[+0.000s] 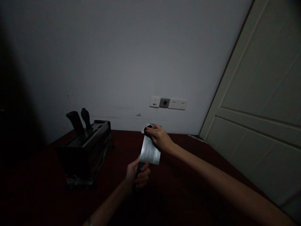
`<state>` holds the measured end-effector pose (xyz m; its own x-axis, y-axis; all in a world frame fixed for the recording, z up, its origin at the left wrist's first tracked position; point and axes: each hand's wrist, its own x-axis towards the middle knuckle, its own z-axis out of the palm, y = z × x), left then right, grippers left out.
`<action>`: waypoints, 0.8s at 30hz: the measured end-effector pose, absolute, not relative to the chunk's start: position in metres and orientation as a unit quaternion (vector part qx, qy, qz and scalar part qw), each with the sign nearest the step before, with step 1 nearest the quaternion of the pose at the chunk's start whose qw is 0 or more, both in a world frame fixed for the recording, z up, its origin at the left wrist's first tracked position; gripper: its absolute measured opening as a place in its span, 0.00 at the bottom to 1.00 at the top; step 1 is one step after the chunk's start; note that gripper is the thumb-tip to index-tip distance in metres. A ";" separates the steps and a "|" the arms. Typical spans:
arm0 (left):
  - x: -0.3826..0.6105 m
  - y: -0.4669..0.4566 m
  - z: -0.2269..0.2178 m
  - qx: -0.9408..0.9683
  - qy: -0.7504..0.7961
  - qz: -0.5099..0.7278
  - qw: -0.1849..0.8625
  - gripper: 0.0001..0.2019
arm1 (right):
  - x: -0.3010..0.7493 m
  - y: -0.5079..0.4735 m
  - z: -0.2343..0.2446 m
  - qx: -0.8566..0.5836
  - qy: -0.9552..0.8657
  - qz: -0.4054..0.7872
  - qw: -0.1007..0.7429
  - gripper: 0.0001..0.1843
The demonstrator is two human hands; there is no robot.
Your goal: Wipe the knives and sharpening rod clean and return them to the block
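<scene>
A cleaver [149, 151] with a broad shiny blade stands blade-up over the dark red table [188, 175]. My left hand [137, 174] is closed round its dark handle at the bottom. My right hand [158, 136] rests on the top end of the blade, fingers curled over a small dark thing pressed against the steel; I cannot make out what that thing is.
A dark knife block [87, 147] with two black handles [80, 121] sticking up stands at the left of the table. A row of wall sockets [168, 103] sits on the white wall behind. A pale door [261, 94] fills the right side. The left edge is in deep shadow.
</scene>
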<state>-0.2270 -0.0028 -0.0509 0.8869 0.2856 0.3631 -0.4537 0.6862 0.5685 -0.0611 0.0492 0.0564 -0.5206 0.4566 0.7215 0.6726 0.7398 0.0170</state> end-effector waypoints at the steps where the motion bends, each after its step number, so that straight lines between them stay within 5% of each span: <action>1: -0.227 -0.003 -0.051 0.341 -0.125 0.200 0.910 0.22 | -0.058 0.055 0.060 -0.348 -0.843 -0.155 0.381 0.13; 12: -0.231 -0.004 -0.043 0.342 -0.121 0.203 0.909 0.24 | -0.068 0.013 0.042 -0.269 -0.884 -0.122 0.363 0.16; 18: -0.228 -0.007 -0.045 0.332 -0.134 0.190 0.914 0.24 | -0.037 0.045 0.071 -0.360 -0.814 -0.177 0.421 0.12; 24: -0.229 -0.003 -0.050 0.329 -0.144 0.200 0.912 0.23 | -0.066 -0.007 0.032 -0.295 -0.888 -0.108 0.335 0.16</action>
<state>-0.2287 -0.0034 -0.0503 0.8787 0.2694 0.3941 -0.4590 0.7039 0.5420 -0.0662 -0.0071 0.0315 -0.6015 0.4511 0.6593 0.5955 0.8033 -0.0063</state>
